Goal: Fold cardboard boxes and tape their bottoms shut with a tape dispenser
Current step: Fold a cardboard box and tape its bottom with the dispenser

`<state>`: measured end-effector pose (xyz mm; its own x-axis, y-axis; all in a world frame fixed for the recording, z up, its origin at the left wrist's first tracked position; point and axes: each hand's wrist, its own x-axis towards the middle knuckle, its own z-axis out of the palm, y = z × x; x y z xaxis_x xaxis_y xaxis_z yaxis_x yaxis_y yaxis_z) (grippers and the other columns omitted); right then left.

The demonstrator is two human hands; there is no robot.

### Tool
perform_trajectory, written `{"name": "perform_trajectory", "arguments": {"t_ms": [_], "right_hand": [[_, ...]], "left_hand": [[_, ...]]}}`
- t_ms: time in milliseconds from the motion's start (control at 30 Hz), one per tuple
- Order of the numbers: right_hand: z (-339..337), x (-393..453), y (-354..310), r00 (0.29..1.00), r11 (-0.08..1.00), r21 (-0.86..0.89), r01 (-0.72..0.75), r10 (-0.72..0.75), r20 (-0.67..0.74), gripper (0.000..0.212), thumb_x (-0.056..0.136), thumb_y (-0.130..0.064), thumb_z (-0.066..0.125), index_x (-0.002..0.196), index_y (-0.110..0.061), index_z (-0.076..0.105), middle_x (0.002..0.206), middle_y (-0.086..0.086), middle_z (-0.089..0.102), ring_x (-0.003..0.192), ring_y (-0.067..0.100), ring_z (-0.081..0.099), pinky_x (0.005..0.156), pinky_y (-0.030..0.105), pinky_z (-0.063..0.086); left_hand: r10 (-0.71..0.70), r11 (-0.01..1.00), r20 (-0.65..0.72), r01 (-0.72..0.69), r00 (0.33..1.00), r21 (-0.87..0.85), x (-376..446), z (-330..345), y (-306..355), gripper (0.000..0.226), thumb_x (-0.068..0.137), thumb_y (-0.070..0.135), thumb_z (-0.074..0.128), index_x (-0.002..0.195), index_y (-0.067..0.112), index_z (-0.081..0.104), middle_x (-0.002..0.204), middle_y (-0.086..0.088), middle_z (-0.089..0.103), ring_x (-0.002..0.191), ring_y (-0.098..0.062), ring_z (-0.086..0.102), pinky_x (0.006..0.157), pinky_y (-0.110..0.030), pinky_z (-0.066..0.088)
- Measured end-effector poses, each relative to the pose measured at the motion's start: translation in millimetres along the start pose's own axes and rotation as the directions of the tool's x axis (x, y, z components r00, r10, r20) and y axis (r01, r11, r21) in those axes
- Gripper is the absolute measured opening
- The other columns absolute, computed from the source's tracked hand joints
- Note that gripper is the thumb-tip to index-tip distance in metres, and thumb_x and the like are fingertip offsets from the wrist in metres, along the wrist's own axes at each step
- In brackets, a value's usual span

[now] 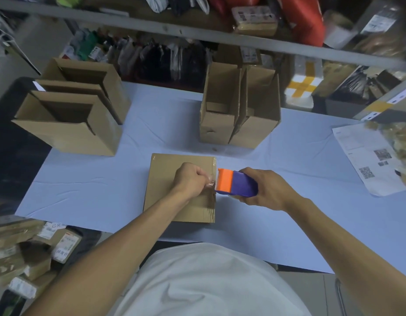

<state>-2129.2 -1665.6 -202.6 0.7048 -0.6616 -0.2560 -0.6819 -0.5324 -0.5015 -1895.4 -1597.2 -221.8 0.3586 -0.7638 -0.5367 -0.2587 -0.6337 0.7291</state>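
Observation:
A cardboard box [165, 179] lies bottom-up on the pale blue table [106, 190] right in front of me. Clear tape runs down the box's right side. My left hand [191, 177] is over the box's right part, its curled fingers pinching the clear tape end [210, 182]. My right hand [263, 188] grips a purple tape dispenser with an orange head [234, 183], held just off the box's right edge. The tape stretches between the dispenser head and my left fingers.
Open folded boxes [67, 110] stand at the back left, and two more open boxes [238, 106] at the back middle. Printed papers [368, 160] lie at the right edge. Shelves with packed goods [174, 58] rise behind the table. Parcels [26, 249] pile at lower left.

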Motion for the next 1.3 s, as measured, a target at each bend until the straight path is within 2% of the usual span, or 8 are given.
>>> {"name": "perform_trajectory", "arguments": {"t_ms": [500, 733, 833, 933, 1067, 1167, 1233, 1300], "right_hand": [[-8, -1, 47, 0.992, 0.985, -0.136, -0.104, 0.113, 0.055, 0.05, 0.069, -0.047, 0.078, 0.112, -0.038, 0.053, 0.089, -0.02, 0.063, 0.078, 0.01, 0.059, 0.065, 0.022, 0.046], [4, 19, 39, 0.977, 0.955, -0.274, -0.114, 0.157, 0.143, 0.05, 0.07, -0.045, 0.076, 0.112, -0.032, 0.052, 0.096, -0.01, 0.067, 0.084, 0.015, 0.062, 0.073, 0.035, 0.057], [6, 27, 31, 0.962, 0.938, -0.325, -0.123, 0.193, 0.193, 0.054, 0.068, -0.043, 0.076, 0.115, -0.03, 0.051, 0.098, -0.007, 0.067, 0.087, 0.019, 0.062, 0.073, 0.037, 0.057], [8, 39, 17, 0.947, 0.92, -0.361, -0.149, 0.238, 0.214, 0.048, 0.066, -0.043, 0.074, 0.108, -0.029, 0.053, 0.093, -0.004, 0.066, 0.079, 0.02, 0.061, 0.064, 0.03, 0.052], [17, 39, 1, 0.863, 0.859, -0.48, -0.177, 0.369, 0.343, 0.035, 0.063, -0.045, 0.069, 0.088, -0.024, 0.059, 0.082, -0.001, 0.059, 0.069, 0.021, 0.056, 0.053, 0.025, 0.037], [15, 23, 9, 0.901, 0.896, -0.375, -0.237, 0.347, 0.262, 0.033, 0.063, -0.044, 0.068, 0.089, -0.028, 0.057, 0.078, -0.005, 0.06, 0.069, 0.018, 0.058, 0.054, 0.025, 0.038], [4, 13, 13, 0.936, 0.929, -0.268, -0.257, 0.308, 0.171, 0.035, 0.065, -0.049, 0.069, 0.091, -0.031, 0.055, 0.076, -0.01, 0.061, 0.07, 0.017, 0.06, 0.056, 0.026, 0.041], [-3, 4, 15, 0.969, 0.965, -0.149, -0.216, 0.23, 0.086, 0.04, 0.068, -0.054, 0.072, 0.098, -0.034, 0.054, 0.079, -0.015, 0.064, 0.072, 0.015, 0.06, 0.059, 0.026, 0.045]], "left_hand": [[-0.09, 0.938, -0.096, 0.116, 0.991, 0.326, 0, -31, 5, 0.011, 0.074, 0.022, 0.076, 0.068, 0.013, 0.075, 0.068, -0.002, 0.071, 0.072, -0.022, 0.068, 0.071, -0.031, 0.056], [0.186, 0.579, -0.088, -0.037, 0.979, 0.815, 6, -32, 17, 0.031, 0.08, 0.044, 0.073, 0.082, 0.018, 0.057, 0.099, -0.007, 0.067, 0.093, -0.029, 0.062, 0.067, -0.031, 0.039], [0.297, 0.639, 0.207, -0.355, 0.932, 0.682, 7, -23, 16, 0.017, 0.088, 0.027, 0.057, 0.08, 0.024, 0.043, 0.095, 0.0, 0.058, 0.085, -0.027, 0.05, 0.064, -0.032, 0.038], [0.2, 0.809, 0.44, -0.401, 0.875, 0.43, 8, -13, 14, 0.01, 0.093, 0.045, 0.05, 0.092, 0.035, 0.046, 0.105, 0.011, 0.047, 0.094, -0.014, 0.042, 0.078, -0.029, 0.036], [0.195, 0.81, 0.349, -0.352, 0.916, 0.47, 17, -3, 4, 0.03, 0.089, 0.045, 0.056, 0.108, 0.023, 0.052, 0.085, 0.019, 0.039, 0.09, -0.014, 0.038, 0.07, -0.028, 0.034], [0.287, 0.7, 0.343, -0.44, 0.894, 0.563, 12, 3, 7, 0.022, 0.081, 0.041, 0.055, 0.079, 0.024, 0.041, 0.079, 0.011, 0.04, 0.076, -0.021, 0.043, 0.057, -0.03, 0.027], [0.307, 0.611, 0.402, -0.503, 0.862, 0.612, 16, 4, 9, 0.007, 0.08, 0.031, 0.057, 0.084, 0.027, 0.053, 0.084, 0.007, 0.041, 0.079, -0.018, 0.044, 0.057, -0.03, 0.027], [0.32, 0.641, 0.457, -0.545, 0.83, 0.54, 18, 3, 11, 0.029, 0.085, 0.008, 0.054, 0.093, 0.03, 0.07, 0.089, 0.01, 0.05, 0.085, -0.012, 0.05, 0.064, -0.029, 0.041]]}}
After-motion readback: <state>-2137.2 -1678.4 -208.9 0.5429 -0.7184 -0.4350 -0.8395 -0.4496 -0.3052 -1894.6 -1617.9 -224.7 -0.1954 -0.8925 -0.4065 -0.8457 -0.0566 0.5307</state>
